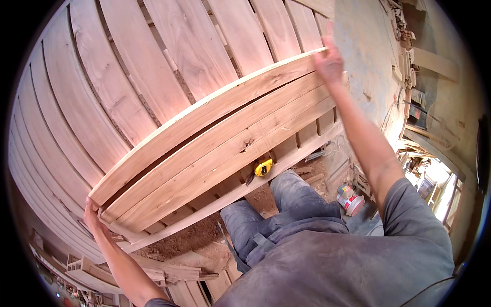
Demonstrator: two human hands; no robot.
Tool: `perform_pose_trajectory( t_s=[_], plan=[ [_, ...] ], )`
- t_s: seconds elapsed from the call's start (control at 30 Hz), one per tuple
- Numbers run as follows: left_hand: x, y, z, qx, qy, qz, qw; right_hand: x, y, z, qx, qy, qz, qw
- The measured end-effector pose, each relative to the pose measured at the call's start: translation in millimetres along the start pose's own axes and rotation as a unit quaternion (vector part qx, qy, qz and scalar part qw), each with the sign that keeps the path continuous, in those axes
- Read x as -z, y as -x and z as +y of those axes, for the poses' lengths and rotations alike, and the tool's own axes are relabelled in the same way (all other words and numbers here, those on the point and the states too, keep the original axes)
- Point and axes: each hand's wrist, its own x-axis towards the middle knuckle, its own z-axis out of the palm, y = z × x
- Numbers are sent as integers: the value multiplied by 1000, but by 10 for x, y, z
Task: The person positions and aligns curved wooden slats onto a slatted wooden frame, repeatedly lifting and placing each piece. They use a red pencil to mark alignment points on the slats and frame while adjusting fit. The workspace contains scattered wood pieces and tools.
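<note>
A long wooden plank [215,113] runs from lower left to upper right, tilted on its edge, with its pale far edge raised. My left hand [92,217] is closed round its left end. At the other end my right hand [329,62], somewhat blurred, grips the plank's corner. Side by side on the near side lie several more planks [230,148], with a dark gap between them and the held one. A yellow tape measure [263,167] rests at their near edge, in front of my knees.
Wide slats [189,46] with narrow gaps spread out beyond the plank. A long rail [204,212] borders the slats nearest me. To the right of my legs stands a white and red bucket [351,200]. Sawdust [179,245] covers the floor, and timber pieces [174,273] lie at lower left.
</note>
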Motion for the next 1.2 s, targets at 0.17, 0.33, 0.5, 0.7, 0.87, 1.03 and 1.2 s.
perform_pose_trajectory(
  t_s=[0.17, 0.33, 0.5, 0.7, 0.87, 1.03, 1.2],
  plan=[
    [-64, -232, -56, 27, 70, 14, 997, -129, -402, 1044, -305, -157, 15, 939],
    [89, -509, -29, -32, 67, 32, 997, -27, -616, 622, -359, -316, -83, 874],
    [-127, -783, 263, -61, -19, 107, 992, -141, -821, 584, -313, -318, -22, 895],
    [-30, -658, 142, -30, -13, 73, 997, -210, -770, 552, -321, -333, -27, 886],
    [-102, -639, 160, -45, 39, 70, 996, -158, -760, 524, -335, -311, -27, 889],
    [136, -837, 121, -24, -12, 7, 1000, -329, -763, 1014, -248, -197, -29, 948],
    [14, -594, 229, -49, -97, 38, 993, -476, -986, 1598, -240, -226, -110, 938]
  ],
)
